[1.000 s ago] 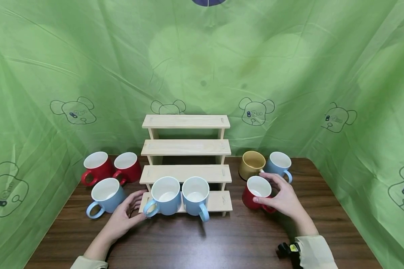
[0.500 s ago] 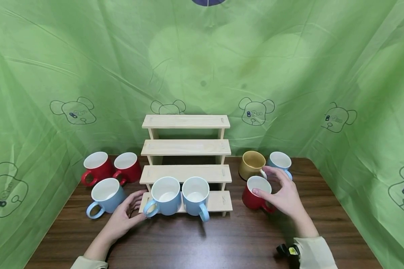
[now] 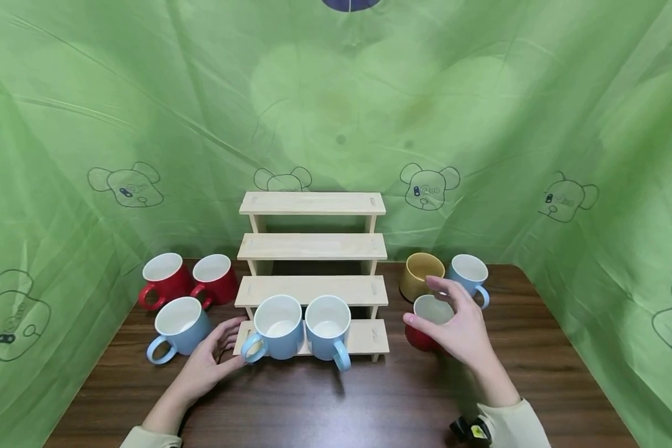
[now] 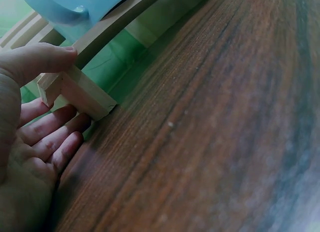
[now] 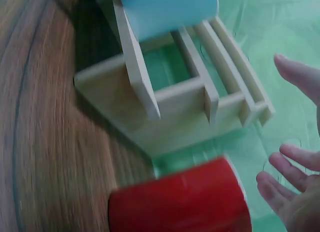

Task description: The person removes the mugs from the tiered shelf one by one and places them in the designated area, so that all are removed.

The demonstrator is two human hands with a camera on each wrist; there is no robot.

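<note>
My left hand (image 3: 206, 362) is at the left end of a wooden step shelf (image 3: 312, 290). In the left wrist view its thumb (image 4: 50, 58) lies on the lowest board's end, the fingers curled behind it, so it grips that corner. Two light blue mugs, one on the left (image 3: 282, 339) and one on the right (image 3: 326, 343), stand upright side by side on the lowest step. My right hand (image 3: 463, 330), fingers spread and holding nothing, hovers over a red mug (image 3: 417, 339) right of the shelf, partly hiding it. In the right wrist view this red mug (image 5: 180, 202) is apart from the fingers.
Left of the shelf stand two red mugs, one far left (image 3: 173, 286) and one nearer (image 3: 224, 289), plus a blue mug (image 3: 190, 336). At the back right are a yellow mug (image 3: 411, 283) and a blue mug (image 3: 463, 283). Green cloth (image 3: 336, 112) surrounds the brown table (image 3: 313, 410).
My right hand has let go of the red mug and lifted above it, shifting slightly left. The left hand stays at the shelf's corner. The mugs have not moved.
</note>
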